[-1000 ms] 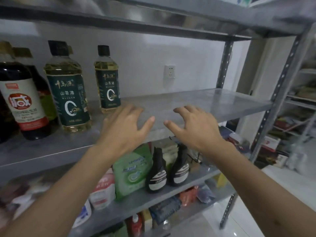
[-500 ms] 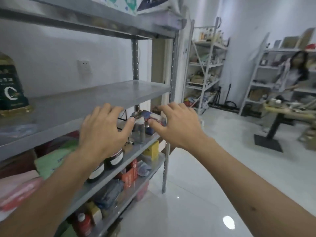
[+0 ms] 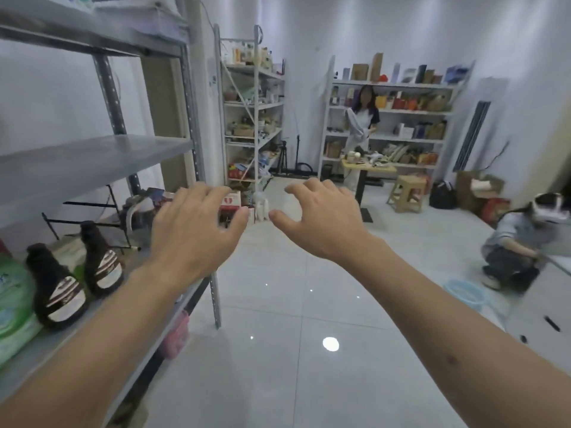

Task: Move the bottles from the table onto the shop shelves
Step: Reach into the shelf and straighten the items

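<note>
Both my hands hover in mid-air in front of me, holding nothing. My left hand [image 3: 197, 230] and my right hand [image 3: 321, 217] have loosely spread, slightly bent fingers, palms down. The grey metal shop shelves [image 3: 92, 162] stand at my left; the middle board is bare where it shows. Two dark brown bottles [image 3: 77, 282] with striped labels stand on the lower board, left of my left forearm. No table with bottles for the task can be made out near me.
A green refill pouch [image 3: 12, 307] sits at the far left of the lower board. White tiled floor [image 3: 293, 304] stretches ahead. A person crouches at the right [image 3: 519, 242]; another stands by far shelves [image 3: 361, 118] behind a small table [image 3: 367, 168] and stool [image 3: 408, 193].
The view has swung right, away from the shelf with the oil bottles and toward the open room. Both hands stay raised and empty, now over the floor rather than the shelf board.
</note>
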### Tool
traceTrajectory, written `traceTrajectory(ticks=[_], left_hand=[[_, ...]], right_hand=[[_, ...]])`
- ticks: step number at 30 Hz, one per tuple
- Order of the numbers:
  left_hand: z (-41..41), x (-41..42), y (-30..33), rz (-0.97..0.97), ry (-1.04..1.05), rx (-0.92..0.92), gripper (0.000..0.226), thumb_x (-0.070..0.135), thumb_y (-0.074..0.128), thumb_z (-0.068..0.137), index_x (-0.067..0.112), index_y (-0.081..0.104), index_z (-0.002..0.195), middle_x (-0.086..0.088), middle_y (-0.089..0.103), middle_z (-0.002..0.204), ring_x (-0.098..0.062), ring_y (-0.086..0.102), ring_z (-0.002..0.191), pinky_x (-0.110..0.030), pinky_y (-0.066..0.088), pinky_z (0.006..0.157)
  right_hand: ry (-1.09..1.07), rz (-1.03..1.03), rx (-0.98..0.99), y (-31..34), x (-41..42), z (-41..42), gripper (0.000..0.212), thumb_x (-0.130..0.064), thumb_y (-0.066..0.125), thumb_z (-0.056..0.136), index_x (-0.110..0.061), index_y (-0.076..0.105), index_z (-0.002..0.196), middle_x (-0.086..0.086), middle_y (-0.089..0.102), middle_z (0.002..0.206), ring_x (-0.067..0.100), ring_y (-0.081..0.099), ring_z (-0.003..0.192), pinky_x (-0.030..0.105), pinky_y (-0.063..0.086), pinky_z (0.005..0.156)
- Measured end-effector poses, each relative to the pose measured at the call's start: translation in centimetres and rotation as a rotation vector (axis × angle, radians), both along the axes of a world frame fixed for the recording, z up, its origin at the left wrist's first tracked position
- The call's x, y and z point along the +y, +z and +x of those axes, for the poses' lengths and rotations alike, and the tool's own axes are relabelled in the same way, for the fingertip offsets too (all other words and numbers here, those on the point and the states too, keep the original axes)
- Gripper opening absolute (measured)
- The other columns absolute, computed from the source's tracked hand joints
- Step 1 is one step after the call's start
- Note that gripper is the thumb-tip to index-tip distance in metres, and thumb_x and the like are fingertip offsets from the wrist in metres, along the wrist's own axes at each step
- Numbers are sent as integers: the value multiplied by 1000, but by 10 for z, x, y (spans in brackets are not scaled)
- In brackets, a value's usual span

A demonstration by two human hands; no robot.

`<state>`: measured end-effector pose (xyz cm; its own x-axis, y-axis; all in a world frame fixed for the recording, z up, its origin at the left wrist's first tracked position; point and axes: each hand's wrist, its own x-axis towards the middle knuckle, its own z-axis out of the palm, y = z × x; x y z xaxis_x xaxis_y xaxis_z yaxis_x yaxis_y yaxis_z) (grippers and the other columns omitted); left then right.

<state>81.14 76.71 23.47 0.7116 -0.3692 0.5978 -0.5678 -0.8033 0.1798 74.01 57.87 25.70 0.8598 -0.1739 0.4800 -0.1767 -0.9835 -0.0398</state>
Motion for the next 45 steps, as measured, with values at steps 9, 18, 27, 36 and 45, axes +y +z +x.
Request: traceTrajectory(ticks=[9, 18, 27, 36, 45], left_hand=[[-115, -81, -9, -1, -96, -6, 56, 60, 39, 98, 24, 55, 138, -1, 59, 129, -25, 51, 119, -44, 42, 94], [-236, -129, -26, 19, -145, 42, 68, 67, 24, 94, 26, 52, 141, 2, 55, 137, -23, 50, 125, -46, 44, 98], [-336, -138, -39, 30, -254, 51, 67, 65, 29, 94, 24, 53, 141, -1, 56, 136, -26, 51, 125, -47, 43, 99], [-439, -142, -83, 71, -356, 144, 62, 61, 35, 97, 23, 51, 144, -3, 51, 146, -27, 46, 133, -47, 38, 106], [-545, -193, -114, 61, -450, 179, 69, 63, 32, 92, 21, 54, 142, -6, 53, 146, -27, 45, 136, -47, 36, 112]], right_hand=[[-88, -5, 7, -6, -69, -133, 64, -69, 39, 95, -28, 52, 141, 0, 59, 136, 24, 52, 125, 42, 37, 104], [-151, 11, 41, -31, -112, -262, 64, -70, 39, 93, -27, 54, 139, -2, 60, 131, 22, 52, 122, 41, 39, 100], [-240, 31, 23, -49, -113, -372, 64, -69, 40, 93, -28, 54, 140, -3, 60, 132, 22, 52, 121, 39, 37, 101], [-346, 46, 66, -93, -108, -498, 66, -69, 40, 95, -27, 50, 144, -2, 56, 141, 22, 49, 130, 40, 33, 107], [-463, 8, 63, -118, -165, -632, 64, -70, 37, 93, -28, 53, 139, -4, 56, 140, 20, 48, 131, 40, 34, 110]])
